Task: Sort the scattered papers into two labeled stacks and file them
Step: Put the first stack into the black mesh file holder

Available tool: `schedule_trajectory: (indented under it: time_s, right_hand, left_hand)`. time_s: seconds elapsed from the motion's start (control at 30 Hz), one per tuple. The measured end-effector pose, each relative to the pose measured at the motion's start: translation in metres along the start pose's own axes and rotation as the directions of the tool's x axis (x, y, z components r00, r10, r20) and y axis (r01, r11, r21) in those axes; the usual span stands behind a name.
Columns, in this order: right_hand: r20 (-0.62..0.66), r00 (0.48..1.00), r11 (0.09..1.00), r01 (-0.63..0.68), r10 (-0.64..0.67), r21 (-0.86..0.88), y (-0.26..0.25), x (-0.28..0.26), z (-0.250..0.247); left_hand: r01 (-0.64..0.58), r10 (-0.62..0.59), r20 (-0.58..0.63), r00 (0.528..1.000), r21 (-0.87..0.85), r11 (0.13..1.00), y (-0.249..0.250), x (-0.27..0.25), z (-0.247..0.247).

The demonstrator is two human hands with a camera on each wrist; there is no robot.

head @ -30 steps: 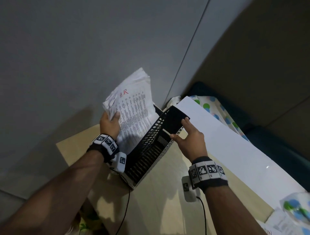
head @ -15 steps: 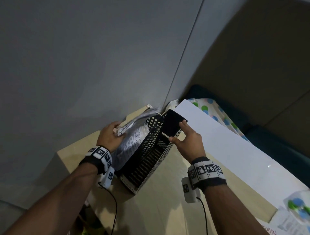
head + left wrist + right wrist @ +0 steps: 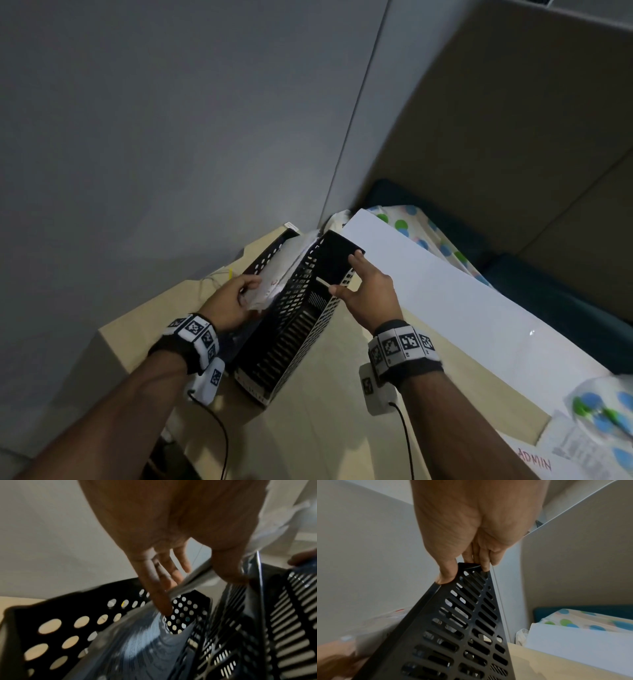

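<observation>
A black perforated file holder stands on the beige table near the wall corner. My left hand pinches a stack of printed papers that sits down inside the holder's left compartment. In the left wrist view the thumb lies on the near side of the papers and the fingers on the far side, between the round-holed walls of the holder. My right hand grips the top corner of the holder's slotted wall, thumb on one face, fingers on the other.
A long white board lies to the right of the holder, over a polka-dot cloth. A sheet marked ADMIN in red lies at the lower right with more papers. The table's left edge drops off close to my left wrist.
My left hand has brought the paper stack down from above the holder into its left compartment. The right hand has stayed on the holder's top.
</observation>
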State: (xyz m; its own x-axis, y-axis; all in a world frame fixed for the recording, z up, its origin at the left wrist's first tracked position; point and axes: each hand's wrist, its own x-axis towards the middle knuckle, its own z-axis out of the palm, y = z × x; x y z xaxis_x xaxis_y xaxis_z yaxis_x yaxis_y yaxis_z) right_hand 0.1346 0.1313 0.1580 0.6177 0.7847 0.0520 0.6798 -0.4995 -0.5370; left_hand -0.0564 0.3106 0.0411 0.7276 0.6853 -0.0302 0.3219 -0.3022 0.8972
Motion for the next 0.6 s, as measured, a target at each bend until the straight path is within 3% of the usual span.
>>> schedule_trajectory:
  time_s: [0.13, 0.33, 0.47, 0.6]
  right_hand:
    - [0.034, 0.999, 1.000, 0.021, -0.021, -0.004, 0.004, 0.000, 0.000]
    - [0.104, 0.991, 0.993, 0.073, -0.083, 0.090, 0.034, -0.027, -0.014]
    - [0.188, 0.979, 0.997, -0.075, 0.079, -0.029, 0.102, -0.072, -0.017]
    - [0.201, 0.916, 0.937, -0.329, 0.346, -0.113, 0.203, -0.152, -0.018]
  left_hand:
    - [-0.021, 0.022, 0.091, 0.996, -0.016, 1.000, 0.003, -0.016, -0.022]
    - [-0.225, 0.229, -0.093, 0.969, 0.055, 0.973, 0.059, -0.025, -0.039]
    - [-0.328, 0.344, -0.161, 0.925, 0.115, 0.938, 0.106, -0.025, 0.000]
    - [-0.512, 0.512, 0.014, 0.859, 0.075, 0.856, 0.144, -0.043, 0.095]
